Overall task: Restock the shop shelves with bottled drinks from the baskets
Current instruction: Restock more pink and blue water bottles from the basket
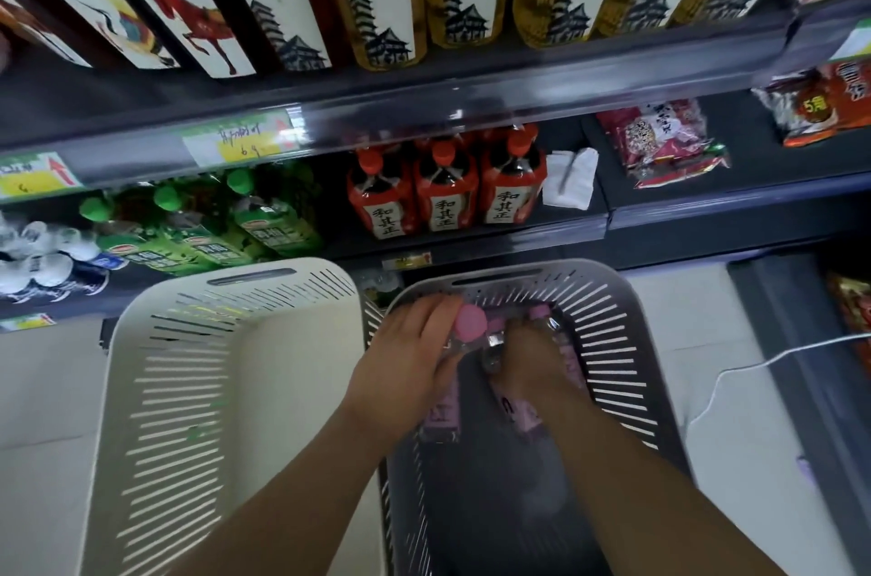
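Item: our two forearms, reaching down into the grey basket [608, 339]. Left hand [405, 358]: palm down, grip wrapped round the neck of a pink-capped bottle [469, 323]. Right hand [528, 363]: deeper in, among the pink-labelled bottles [523, 415]; its grip we cannot tell. Alongside: white basket [155, 387]. Shelf [471, 240] above: red-capped bottles [445, 193], green-capped bottles [198, 226].

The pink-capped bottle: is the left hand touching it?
Touching. The head view shows the left hand wrapped around the pink-capped bottle inside the grey basket.
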